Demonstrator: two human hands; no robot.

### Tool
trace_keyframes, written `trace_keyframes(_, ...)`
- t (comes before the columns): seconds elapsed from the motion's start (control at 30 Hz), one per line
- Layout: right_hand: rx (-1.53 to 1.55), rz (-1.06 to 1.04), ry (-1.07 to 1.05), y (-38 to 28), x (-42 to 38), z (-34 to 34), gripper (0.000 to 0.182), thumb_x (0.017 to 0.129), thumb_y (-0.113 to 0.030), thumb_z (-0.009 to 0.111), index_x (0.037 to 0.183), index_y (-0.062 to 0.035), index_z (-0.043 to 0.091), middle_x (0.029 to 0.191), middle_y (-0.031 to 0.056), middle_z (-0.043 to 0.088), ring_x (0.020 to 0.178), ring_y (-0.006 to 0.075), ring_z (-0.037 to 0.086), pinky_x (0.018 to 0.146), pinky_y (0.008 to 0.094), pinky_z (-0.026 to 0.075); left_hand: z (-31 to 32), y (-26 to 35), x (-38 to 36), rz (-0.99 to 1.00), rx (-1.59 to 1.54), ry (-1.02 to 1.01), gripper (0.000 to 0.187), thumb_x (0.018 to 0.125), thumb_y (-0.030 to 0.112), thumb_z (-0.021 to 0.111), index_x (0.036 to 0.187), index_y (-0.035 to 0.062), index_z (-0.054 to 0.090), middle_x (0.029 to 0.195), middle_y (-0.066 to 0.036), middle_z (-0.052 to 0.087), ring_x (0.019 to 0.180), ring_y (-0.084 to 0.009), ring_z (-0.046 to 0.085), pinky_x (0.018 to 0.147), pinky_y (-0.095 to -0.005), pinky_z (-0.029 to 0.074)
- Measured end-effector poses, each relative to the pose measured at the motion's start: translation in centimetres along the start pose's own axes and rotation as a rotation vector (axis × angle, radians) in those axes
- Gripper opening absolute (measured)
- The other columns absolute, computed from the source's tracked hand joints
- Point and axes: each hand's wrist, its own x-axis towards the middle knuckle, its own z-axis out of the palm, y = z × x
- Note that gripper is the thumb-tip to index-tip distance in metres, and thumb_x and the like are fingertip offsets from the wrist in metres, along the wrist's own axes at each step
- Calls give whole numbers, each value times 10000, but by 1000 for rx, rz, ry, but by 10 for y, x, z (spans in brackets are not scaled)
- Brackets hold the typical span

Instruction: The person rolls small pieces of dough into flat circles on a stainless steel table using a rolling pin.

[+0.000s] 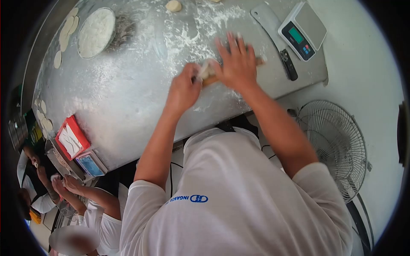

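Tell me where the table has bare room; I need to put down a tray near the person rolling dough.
The widest bare patch of the table lies between the flour bowl, the red box and the left hand. It is crowded beyond the right hand, where the cleaver and scale lie. Dough discs line the far-left edge.

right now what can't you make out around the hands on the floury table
- Head view: the rolling pin is mostly covered by the left hand and right hand.
- Any dough under the hands is hidden by them.
- The scale display is too small to read.
- The right hand's fingers are motion-blurred.
- The dough piece at the top is cut by the edge.
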Motion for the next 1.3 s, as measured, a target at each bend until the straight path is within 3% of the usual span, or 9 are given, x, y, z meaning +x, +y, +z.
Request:
trace_keyframes(0.1,68,47,98,3,49,19,661,1048,-532,508,1589,-153,493,1662,228,415,1535,440,373,1275,612,210,-17,20,31,-130,-64,59,380,944,57,663,1319,64,606,1023,-181,775,873,-261,746,807,-370,568)
trace_keyframes(0.27,138,25,52,5,-17,12,675,1013,-501,580,1579,-140,510,1630,230,453,1510,430,408,1264,602,220,-16,15,42,149,265,-135,200,951,194,699,1077,42,731,974,-176,747,864,-359,702,845,-437,556)
trace_keyframes(0.4,105,-60,-36,12,-100,-6,674,981,-505,615,1542,-134,562,1605,238,481,1465,448,448,1233,613,252,-17,19,17,-86,-23,-178,165,987,166,669,1079,31,697,941,-158,730,858,-333,698,804,-395,541)
trace_keyframes(0.5,50,-33,-23,5,-61,-4,678,986,-514,609,1541,-129,560,1616,232,472,1469,456,442,1231,614,256,-14,16,4,-242,-172,-152,177,989,169,680,1101,31,686,965,-167,745,895,-324,723,811,-379,543)
trace_keyframes(0.7,57,26,192,-2,65,12,666,993,-502,616,1533,-118,556,1612,234,474,1486,436,436,1220,621,279,-19,24,42,1,182,-6,219,981,191,682,1128,30,700,1065,-223,758,991,-364,746,867,-416,555)
trace_keyframes(0.83,72,-52,8,9,-48,6,658,982,-497,622,1522,-123,576,1608,233,479,1486,427,439,1237,606,256,-16,8,37,161,218,-61,207,963,189,695,1090,27,719,1029,-205,750,958,-370,726,853,-433,547)
trace_keyframes(0.97,115,-56,-57,14,-100,-3,666,974,-501,628,1536,-148,573,1631,209,464,1492,436,430,1240,613,248,-19,7,7,-287,-157,-218,244,977,132,660,1205,46,658,987,-198,744,915,-332,715,818,-407,544)
trace_keyframes(1.17,9,29,37,-4,37,18,689,1031,-541,536,1595,-148,493,1672,210,409,1533,445,372,1264,614,220,-22,11,23,-43,81,5,328,978,136,675,1292,62,621,998,-200,762,907,-308,748,832,-387,562)
trace_keyframes(1.3,83,34,79,-4,47,11,674,1032,-515,547,1575,-118,509,1652,221,430,1525,442,381,1262,604,225,-33,23,46,16,215,-153,274,972,186,694,1212,54,707,1063,-197,774,953,-371,750,879,-431,563)
